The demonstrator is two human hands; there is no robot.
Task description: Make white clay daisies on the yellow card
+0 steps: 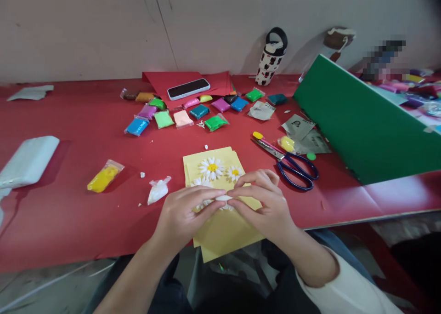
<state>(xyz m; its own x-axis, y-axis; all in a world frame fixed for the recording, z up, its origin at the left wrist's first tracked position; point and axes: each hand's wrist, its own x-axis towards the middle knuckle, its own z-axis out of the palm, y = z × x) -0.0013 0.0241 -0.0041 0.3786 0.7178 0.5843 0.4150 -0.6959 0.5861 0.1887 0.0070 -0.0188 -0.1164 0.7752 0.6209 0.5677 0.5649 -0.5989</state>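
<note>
Between the fingertips of both hands is a small piece of white modelling clay [223, 197], long and slim. My left hand [188, 208] pinches its left end and my right hand [263, 201] its right end. Both are held above sheets of yellow paper [225, 236]. On the paper lie white clay daisies with yellow centres; a large daisy [212, 168] and a smaller daisy [234, 173] show fully, while others are partly hidden by my hands. An opened packet of white clay [158, 191] sits left of the paper.
Scissors [285, 160] with dark blue handles lie right of the paper. A yellow clay packet [105, 176] is at left. Several coloured clay packets, a phone [188, 89] and a tumbler [271, 59] are farther back. A green board [361, 125] leans at right on the red table [86, 226].
</note>
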